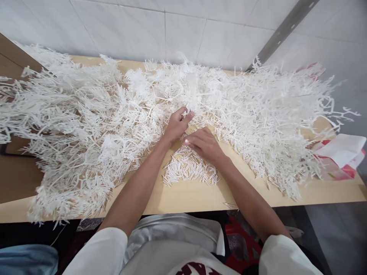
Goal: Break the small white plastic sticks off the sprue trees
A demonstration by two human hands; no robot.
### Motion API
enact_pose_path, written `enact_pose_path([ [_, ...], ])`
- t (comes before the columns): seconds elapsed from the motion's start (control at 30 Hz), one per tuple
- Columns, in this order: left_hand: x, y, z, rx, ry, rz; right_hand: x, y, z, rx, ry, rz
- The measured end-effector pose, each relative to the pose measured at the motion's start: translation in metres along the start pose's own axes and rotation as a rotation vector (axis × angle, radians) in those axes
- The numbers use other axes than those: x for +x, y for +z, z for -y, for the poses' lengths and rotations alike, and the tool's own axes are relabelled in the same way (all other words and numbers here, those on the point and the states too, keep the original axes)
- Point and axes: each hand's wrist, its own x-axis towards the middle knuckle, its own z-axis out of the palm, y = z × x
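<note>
My left hand (178, 124) is closed in a pinch on a white branched plastic sprig (192, 89), which stands up from the fingertips against the heap behind. Just below and to the right, my right hand (204, 144) has its fingers curled together. A small white spot shows at its fingertips, too small to tell whether it is a loose piece. Under the hands lies a pile of short white sticks (190, 170) on the tabletop. White branched plastic sprigs (123, 122) are heaped to the left, and more sprigs (252, 110) to the right.
The light wooden table (183, 194) stands against a tiled wall (183, 30). Cardboard (17, 172) is at the left. A red and white plastic bag (338, 156) lies at the right end. A metal upright (282, 34) rises behind. Blue cloth (28, 259) shows at the lower left.
</note>
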Motion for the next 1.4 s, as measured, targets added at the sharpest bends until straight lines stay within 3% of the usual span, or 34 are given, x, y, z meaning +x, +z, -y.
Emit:
enact_pose_path([
  [0.1,-0.004,0.0,-0.003,0.036,0.031,0.035,-0.005,-0.001,-0.023,-0.044,0.306,-0.163],
  [0.2,-0.006,-0.001,-0.004,0.012,0.038,0.117,-0.007,-0.004,-0.04,0.006,0.496,-0.128],
  [0.3,-0.006,-0.004,-0.005,-0.084,0.026,0.195,-0.007,-0.004,-0.044,0.038,0.543,-0.059],
  [0.47,-0.006,-0.01,-0.007,-0.186,-0.074,0.419,-0.006,-0.001,-0.041,0.121,0.651,-0.236],
  [0.67,-0.013,-0.005,-0.018,-0.017,-0.114,0.687,-0.006,0.003,-0.042,0.312,0.564,-0.102],
  [0.73,-0.016,0.0,-0.018,0.11,-0.085,0.657,-0.005,0.001,-0.04,0.395,0.537,-0.124],
  [0.83,-0.017,0.005,-0.012,0.263,-0.035,0.51,-0.003,-0.005,-0.034,0.502,0.517,-0.188],
  [0.97,-0.014,0.008,-0.003,0.343,0.062,0.391,0.001,-0.011,-0.024,0.68,0.561,-0.289],
  [1.23,-0.012,0.005,-0.006,0.184,0.072,0.428,0.008,-0.019,-0.022,0.832,0.746,-0.451],
  [1.4,-0.004,0.001,0.003,-0.187,0.044,0.246,0.003,-0.03,-0.021,1.127,0.746,-0.36],
])
